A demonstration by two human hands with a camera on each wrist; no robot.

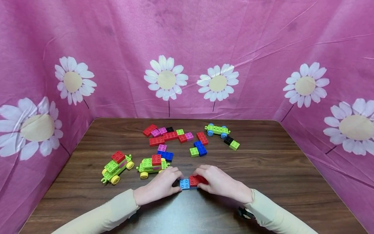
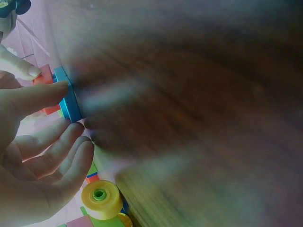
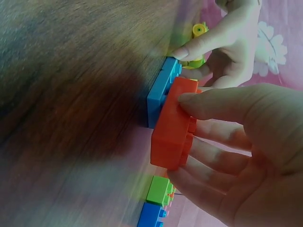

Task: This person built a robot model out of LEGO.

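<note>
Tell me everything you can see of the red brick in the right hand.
The red brick is an oblong, plastic-looking block with round studs on top. It lies studs up over the light blue brick, jutting past its right end. The right hand grips it between thumb and fingers. Whether it is pressed fully down, I cannot tell.

A dark wood-grain table (image 1: pixel 277 169) stands closed in on three sides by creased pink cloth (image 1: pixel 251 32) printed with big white daisies (image 1: pixel 166 79). With toy bricks (image 1: pixel 170 136) spread over it, it looks like a screened-off play corner; whether in a home or elsewhere, I cannot tell.
</note>
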